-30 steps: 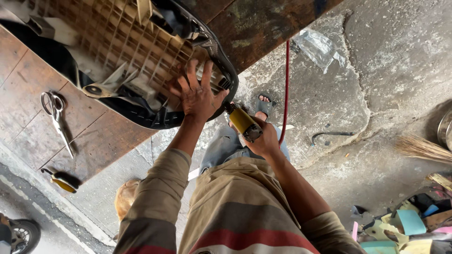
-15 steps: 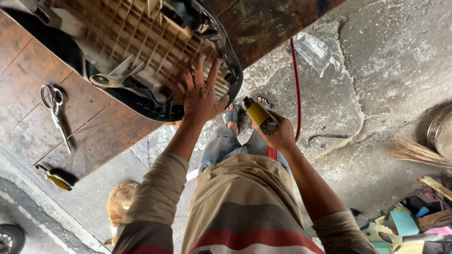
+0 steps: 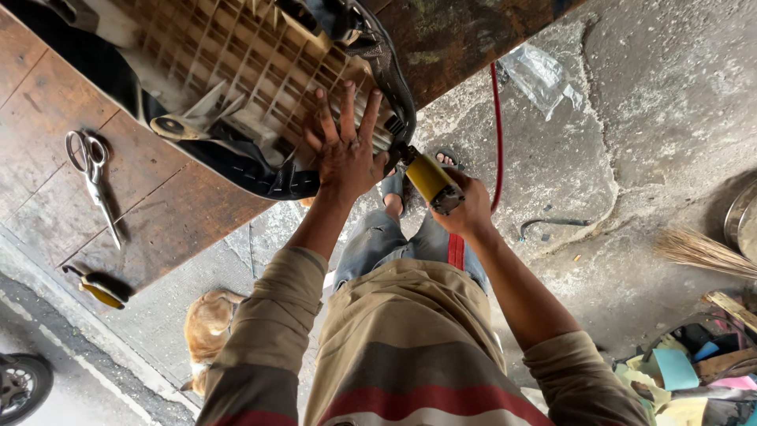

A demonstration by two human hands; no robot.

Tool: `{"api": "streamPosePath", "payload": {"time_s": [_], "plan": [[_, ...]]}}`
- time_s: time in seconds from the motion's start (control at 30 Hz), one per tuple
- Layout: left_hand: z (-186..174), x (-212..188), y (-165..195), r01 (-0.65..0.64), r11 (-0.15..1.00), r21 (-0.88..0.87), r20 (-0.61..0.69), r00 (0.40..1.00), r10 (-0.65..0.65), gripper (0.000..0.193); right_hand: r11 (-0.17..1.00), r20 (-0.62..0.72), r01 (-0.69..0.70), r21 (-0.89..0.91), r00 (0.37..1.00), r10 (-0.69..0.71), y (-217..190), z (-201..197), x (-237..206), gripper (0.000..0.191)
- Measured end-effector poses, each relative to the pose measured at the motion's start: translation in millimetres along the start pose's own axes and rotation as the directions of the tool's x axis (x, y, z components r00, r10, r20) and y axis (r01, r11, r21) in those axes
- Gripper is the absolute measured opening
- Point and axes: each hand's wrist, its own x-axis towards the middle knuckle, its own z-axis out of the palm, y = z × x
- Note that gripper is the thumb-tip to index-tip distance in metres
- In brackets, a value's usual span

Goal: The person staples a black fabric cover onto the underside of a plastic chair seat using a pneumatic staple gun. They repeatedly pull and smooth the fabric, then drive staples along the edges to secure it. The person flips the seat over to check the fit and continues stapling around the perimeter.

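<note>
An upturned seat base (image 3: 236, 71) of tan ribbed plastic, with black cover material stapled along its rim, lies on a brown wooden table (image 3: 165, 229). My left hand (image 3: 344, 150) presses flat on the ribbed underside near the front edge, fingers spread. My right hand (image 3: 467, 209) grips a yellow-bodied staple gun (image 3: 426, 180) whose nose touches the black rim of the seat. A red hose (image 3: 497, 134) runs from the gun up past the table's edge.
Scissors (image 3: 93, 177) lie on the table at left, with a yellow-handled tool (image 3: 98, 288) near the table's corner. An orange cat (image 3: 209, 331) sits on the cracked concrete floor below. Straw broom (image 3: 702, 252), coloured scraps (image 3: 686, 371) at right, a wheel (image 3: 20, 386) bottom left.
My view has shifted, and the seat and table appear further left. My right hand has brought the staple gun up against the seat's rim. My left hand stays pressed on the seat.
</note>
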Motion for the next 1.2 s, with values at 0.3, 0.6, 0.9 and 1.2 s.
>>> {"api": "streamPosePath", "payload": {"time_s": [0.3,0.6,0.9,1.2], "plan": [[-10,7,1,0.011,1.000,-0.026,0.081,0.997,-0.009,0.115,0.974,0.018,-0.013,0.227,1.000,0.009,-2,8,-30,0.042],[-14,12,-7,0.054,0.995,-0.082,0.183,0.982,-0.038,0.114,0.851,0.044,-0.088,0.518,0.996,0.076,-14,45,-42,0.024],[-5,13,-12,0.032,0.995,-0.097,0.198,0.980,-0.012,0.112,0.883,0.012,-0.055,0.467,0.998,0.056,-19,50,-41,0.020],[-5,9,-8,-0.011,0.999,-0.038,0.100,0.995,0.014,0.111,0.949,0.060,-0.095,0.300,0.995,0.081,-26,37,-34,0.016]]}}
